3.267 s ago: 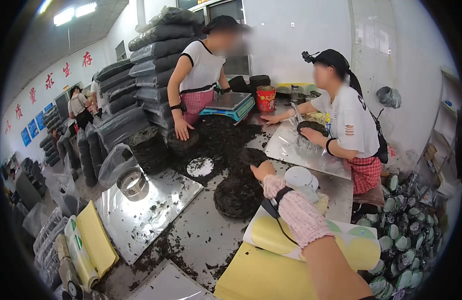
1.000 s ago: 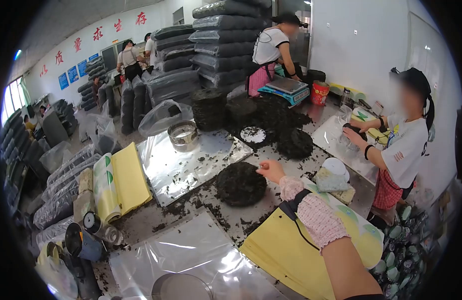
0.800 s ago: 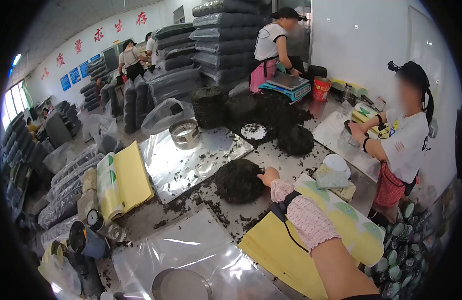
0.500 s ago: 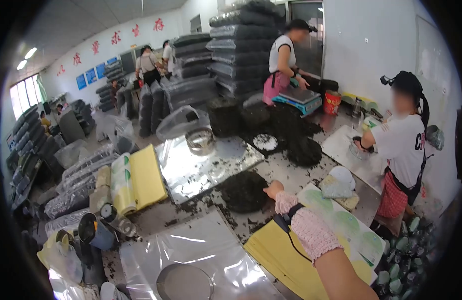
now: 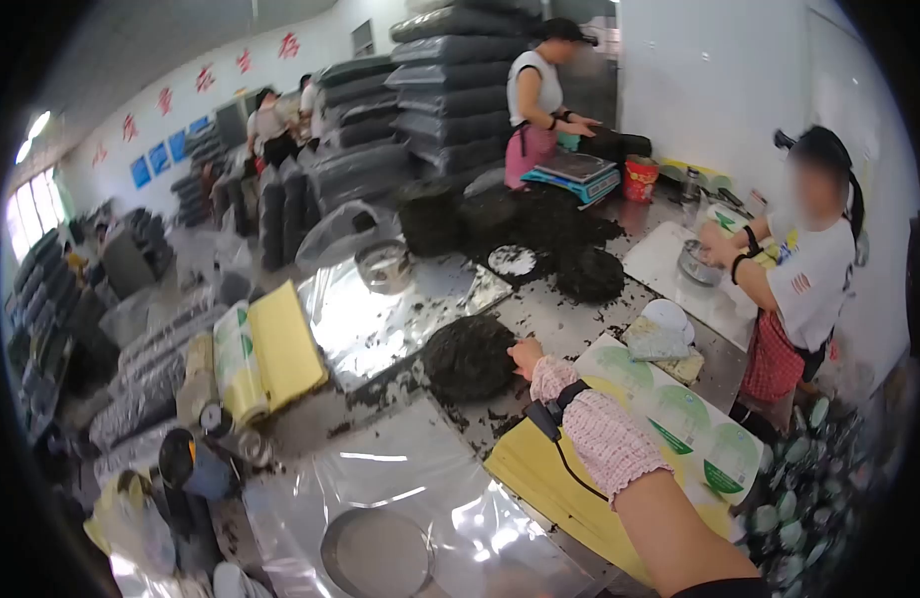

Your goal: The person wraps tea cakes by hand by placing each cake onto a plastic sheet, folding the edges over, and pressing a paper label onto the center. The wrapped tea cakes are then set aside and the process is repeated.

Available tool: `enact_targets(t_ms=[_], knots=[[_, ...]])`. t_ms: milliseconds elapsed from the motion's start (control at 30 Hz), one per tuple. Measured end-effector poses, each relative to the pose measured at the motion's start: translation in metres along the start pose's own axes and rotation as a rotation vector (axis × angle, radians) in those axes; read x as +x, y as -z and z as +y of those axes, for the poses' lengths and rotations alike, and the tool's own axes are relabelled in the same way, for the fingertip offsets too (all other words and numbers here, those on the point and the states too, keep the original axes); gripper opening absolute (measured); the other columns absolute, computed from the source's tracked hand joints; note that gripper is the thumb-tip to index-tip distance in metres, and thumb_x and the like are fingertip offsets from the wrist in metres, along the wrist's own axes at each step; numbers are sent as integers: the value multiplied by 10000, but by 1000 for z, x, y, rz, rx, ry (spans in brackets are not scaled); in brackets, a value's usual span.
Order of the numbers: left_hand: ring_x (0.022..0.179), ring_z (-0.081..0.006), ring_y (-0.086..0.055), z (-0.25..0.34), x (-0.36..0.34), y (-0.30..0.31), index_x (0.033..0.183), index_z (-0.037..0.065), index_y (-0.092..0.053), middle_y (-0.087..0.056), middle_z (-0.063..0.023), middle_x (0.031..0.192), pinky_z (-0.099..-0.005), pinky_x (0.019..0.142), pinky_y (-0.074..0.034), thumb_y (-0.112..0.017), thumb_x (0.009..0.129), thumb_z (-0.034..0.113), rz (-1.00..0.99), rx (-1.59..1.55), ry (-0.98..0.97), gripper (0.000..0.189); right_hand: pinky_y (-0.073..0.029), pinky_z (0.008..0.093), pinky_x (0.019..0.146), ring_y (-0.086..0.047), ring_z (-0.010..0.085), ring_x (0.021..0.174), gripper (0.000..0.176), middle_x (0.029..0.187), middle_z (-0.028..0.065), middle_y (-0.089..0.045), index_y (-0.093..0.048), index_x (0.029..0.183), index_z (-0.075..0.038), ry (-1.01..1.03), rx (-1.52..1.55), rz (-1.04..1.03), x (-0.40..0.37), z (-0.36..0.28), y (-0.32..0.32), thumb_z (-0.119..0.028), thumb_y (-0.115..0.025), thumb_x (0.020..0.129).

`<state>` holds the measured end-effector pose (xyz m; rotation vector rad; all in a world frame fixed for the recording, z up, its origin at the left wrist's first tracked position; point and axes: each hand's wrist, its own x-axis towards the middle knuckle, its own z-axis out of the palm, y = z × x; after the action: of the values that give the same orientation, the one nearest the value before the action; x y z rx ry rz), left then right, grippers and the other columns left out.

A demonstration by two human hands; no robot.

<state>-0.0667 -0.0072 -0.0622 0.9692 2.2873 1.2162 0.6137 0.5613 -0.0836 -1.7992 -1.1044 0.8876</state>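
Note:
A round cake of dark, flaky stuff that looks like dried seaweed (image 5: 470,357) lies on the metal table. My right hand (image 5: 525,357) is closed at its right edge, with the fingertips partly hidden against it. A pink knitted sleeve and a black wrist strap with a cable cover that forearm. My left hand is out of view. Nearest me, a metal ring (image 5: 378,553) rests on a clear plastic sheet (image 5: 380,458). Below my right forearm is a stack of yellow sheets (image 5: 539,476), beside printed green-and-white sheets (image 5: 669,419).
Another metal ring (image 5: 383,266) stands on a shiny metal plate (image 5: 370,329). Dark loose heaps (image 5: 539,219) lie beyond it. A co-worker (image 5: 813,249) at right handles a metal ring; another (image 5: 539,110) stands by a scale (image 5: 571,177). Cups (image 5: 196,463) stand at left.
The view has shifted slightly. My right hand stays at the dark cake, which has moved a little away from me. The co-worker at right now has both hands visible at a metal ring.

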Motion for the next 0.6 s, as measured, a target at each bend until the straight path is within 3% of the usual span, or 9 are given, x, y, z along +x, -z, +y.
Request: enact_targets(t_ms=[33,100,133,167,300,333,400,500,600], knots=[[944,-245,-655,-27,-8,6,1191,-66,-637,-693,-154,1106,-363,790,-556,-634,893,40,27,-169,69,316,-531,473,876,-615,391,1095,372,1103,209,-662,-682,1052,-36,244,-393,-62,6,13,9,-184,-773,722],[948,-251,-663,69,-33,-8,1180,-28,-650,-696,-150,1117,-391,819,-548,-671,873,55,8,294,67,318,-532,459,885,-625,402,1044,423,1021,194,-667,-694,948,-77,805,-1137,-215,19,24,4,-256,-867,606],[813,-208,-645,-16,-17,-11,975,-69,-688,-688,-100,861,-326,731,-511,-726,805,83,232,-24,-62,232,-525,457,899,-625,381,1045,393,1030,176,-667,-679,992,-74,712,-819,-240,18,15,-7,-229,-819,660],[831,-105,-612,7,-23,-8,1004,-56,-693,-685,-62,920,-255,735,-498,-710,835,16,159,33,23,184,-518,456,914,-626,359,1046,365,1039,158,-666,-663,1037,-71,589,-510,-260,19,4,-12,-203,-771,714],[781,-127,-631,26,-29,-18,1037,-78,-700,-710,-92,884,-276,706,-508,-679,863,-4,212,103,-71,190,-490,451,973,-628,272,1051,289,1075,85,-665,-603,1215,-58,-138,638,-212,-18,-18,-3,-96,-578,930],[780,-144,-650,34,-32,-22,1047,-70,-702,-719,-109,894,-291,710,-517,-671,876,-1,247,150,-131,187,-501,436,957,-629,263,1044,286,1098,89,-659,-595,1218,-46,-114,681,-295,-43,-29,1,-73,-562,935],[823,-217,-695,138,-66,-72,1062,-52,-703,-728,-152,932,-329,746,-537,-667,870,1,347,272,-600,203,-521,408,925,-630,245,1030,282,1145,98,-646,-579,1223,-21,-45,787,-447,-83,-52,8,-27,-531,945],[911,-298,-715,212,-106,-151,1004,52,-721,-730,-130,1044,-380,754,-563,-699,776,6,-28,225,-927,234,-539,373,896,-636,227,1011,274,1136,99,-648,-579,1212,-5,-45,849,-521,-141,-50,-10,6,-523,944],[889,-308,-711,217,-119,-201,985,67,-708,-727,-124,1025,-390,733,-564,-730,776,54,-231,327,-923,210,-540,372,893,-634,228,1028,285,1136,110,-646,-569,1229,9,-76,853,-619,-213,-46,-27,-20,-559,946]])
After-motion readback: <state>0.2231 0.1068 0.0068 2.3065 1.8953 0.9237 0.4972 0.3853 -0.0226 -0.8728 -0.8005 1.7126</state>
